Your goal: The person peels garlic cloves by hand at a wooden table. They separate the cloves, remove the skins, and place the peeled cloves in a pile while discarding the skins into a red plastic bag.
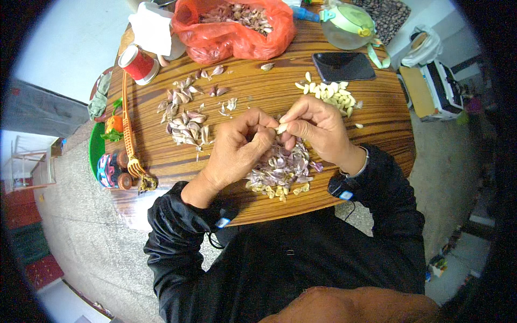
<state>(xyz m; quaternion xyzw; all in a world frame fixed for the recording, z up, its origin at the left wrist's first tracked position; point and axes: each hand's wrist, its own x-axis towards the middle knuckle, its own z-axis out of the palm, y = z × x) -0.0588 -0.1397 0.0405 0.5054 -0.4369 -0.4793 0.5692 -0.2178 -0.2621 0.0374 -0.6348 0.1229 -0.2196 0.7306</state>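
Observation:
A pale garlic clove [281, 128] is pinched between the fingertips of my left hand [238, 149] and my right hand [319, 131], which meet over the wooden table. Below them lies a heap of purplish garlic skins [282, 163], with yellowish pieces [278, 191] along its near edge. Unpeeled garlic cloves [185, 129] are spread to the left of my left hand. Peeled white cloves [333, 95] form a pile just beyond my right hand, and one loose peeled clove [359, 126] rests to its right. My left fingers partly hide the held clove.
A red plastic bag [238, 40] of garlic stands at the far side, with a phone [343, 67] and a green-lidded clear container [348, 26] to its right. Leftward are a red cup [138, 64], an orange fork-ended stick [127, 125] and a toy with wheels [114, 171].

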